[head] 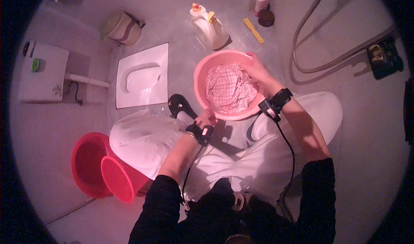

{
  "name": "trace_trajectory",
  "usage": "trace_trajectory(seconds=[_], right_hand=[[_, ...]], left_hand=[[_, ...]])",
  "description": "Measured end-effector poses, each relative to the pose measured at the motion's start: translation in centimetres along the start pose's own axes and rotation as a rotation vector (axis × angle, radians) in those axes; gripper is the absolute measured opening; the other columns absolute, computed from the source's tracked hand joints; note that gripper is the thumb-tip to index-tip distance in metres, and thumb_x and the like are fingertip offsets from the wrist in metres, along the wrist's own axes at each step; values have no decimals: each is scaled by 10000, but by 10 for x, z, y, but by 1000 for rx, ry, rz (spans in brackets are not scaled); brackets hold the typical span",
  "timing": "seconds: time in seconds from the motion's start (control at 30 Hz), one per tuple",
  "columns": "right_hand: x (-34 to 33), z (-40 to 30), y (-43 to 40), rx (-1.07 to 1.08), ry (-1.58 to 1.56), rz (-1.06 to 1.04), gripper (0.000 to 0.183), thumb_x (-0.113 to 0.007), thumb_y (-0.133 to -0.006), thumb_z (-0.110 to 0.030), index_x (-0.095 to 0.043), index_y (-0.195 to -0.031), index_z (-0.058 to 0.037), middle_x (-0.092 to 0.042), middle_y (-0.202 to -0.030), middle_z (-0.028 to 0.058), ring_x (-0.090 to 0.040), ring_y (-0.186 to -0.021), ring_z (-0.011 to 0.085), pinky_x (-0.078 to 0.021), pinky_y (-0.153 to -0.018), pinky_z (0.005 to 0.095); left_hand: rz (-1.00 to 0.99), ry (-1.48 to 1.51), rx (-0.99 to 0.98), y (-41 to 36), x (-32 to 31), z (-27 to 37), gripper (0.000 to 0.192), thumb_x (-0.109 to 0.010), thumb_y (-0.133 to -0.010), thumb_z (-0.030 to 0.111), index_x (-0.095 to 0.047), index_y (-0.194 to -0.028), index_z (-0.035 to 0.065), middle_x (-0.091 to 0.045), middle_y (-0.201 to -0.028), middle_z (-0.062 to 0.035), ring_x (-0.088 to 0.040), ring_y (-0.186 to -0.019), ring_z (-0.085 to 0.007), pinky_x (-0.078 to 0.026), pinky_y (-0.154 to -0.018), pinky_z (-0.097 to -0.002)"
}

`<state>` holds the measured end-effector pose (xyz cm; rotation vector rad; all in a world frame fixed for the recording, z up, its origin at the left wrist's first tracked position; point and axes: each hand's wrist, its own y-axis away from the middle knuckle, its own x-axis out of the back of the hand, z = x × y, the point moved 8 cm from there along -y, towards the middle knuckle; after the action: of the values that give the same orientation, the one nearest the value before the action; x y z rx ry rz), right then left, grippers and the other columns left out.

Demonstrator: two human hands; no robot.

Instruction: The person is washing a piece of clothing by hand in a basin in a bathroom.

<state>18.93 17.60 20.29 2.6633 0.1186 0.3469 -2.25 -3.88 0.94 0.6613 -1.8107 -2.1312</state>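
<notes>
A pink plastic basin (201, 79) rests on the floor between my feet. In it lies a crumpled pink-and-white checked cloth (228, 85); whether it is wet I cannot tell. My right hand (255, 69) holds the basin's right rim, its thumb side over the inside near the cloth. At the near-left rim, my left hand (206, 117) grips the basin's edge, with some of its fingers hidden. Each wrist wears a black strap with a small cabled device.
Left of the basin is a white squat toilet (142, 97). Two large white bottles (213, 34) and a yellow flat-handled tool (253, 30) lie beyond it. Red buckets (118, 179) sit by my left knee. A shower hose (296, 46) hangs at right; a bin (124, 29) stands back left.
</notes>
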Motion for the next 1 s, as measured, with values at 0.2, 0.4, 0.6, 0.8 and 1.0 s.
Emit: trace_trajectory(seconds=[0.2,0.4,0.6,0.8,1.0], right_hand=[[-40,67,-2,76,702,-235,1007,-741,-608,-361,-144,-1399,-182,-199,-1348,337,-232,-1248,490,-252,-1022,487],[-102,88,17,77,759,-297,1077,-754,-569,-389,-97,-1411,-250,-10,-1403,329,-51,-1292,509,-160,-1040,542],[-111,159,-35,-154,797,-210,1137,-809,-549,-252,-55,-1390,-383,103,-1445,193,45,-1276,536,-157,-973,677],[-105,200,-47,-124,771,-128,1066,-788,-572,-250,-126,-1401,-350,50,-1443,234,41,-1275,538,-89,-1033,607],[-95,222,-40,-143,756,-116,954,-762,-587,-234,-194,-1353,-282,-63,-1370,230,-68,-1219,498,-153,-997,565]], left_hand=[[-130,-184,-44,21,-25,20,251,-533,-814,260,-542,-840,11,-544,-856,-89,-537,-757,-218,-449,-677,-356],[-130,-862,-839,8,-54,111,536,-621,-747,325,-467,-1190,66,-465,-1209,-203,-468,-1103,-281,-401,-890,-321],[234,-1788,-831,12,-103,133,937,-655,-654,247,-114,-1418,244,-17,-1474,-149,-48,-1349,-374,-157,-1047,-544],[29,-1647,-596,-62,-100,105,1069,-715,-610,263,-17,-1419,276,-14,-1472,-168,-6,-1331,-437,-142,-1041,-568],[8,-1614,-531,-76,-108,93,1103,-710,-644,398,71,-1411,259,49,-1461,-197,10,-1338,-412,-139,-1035,-572]])
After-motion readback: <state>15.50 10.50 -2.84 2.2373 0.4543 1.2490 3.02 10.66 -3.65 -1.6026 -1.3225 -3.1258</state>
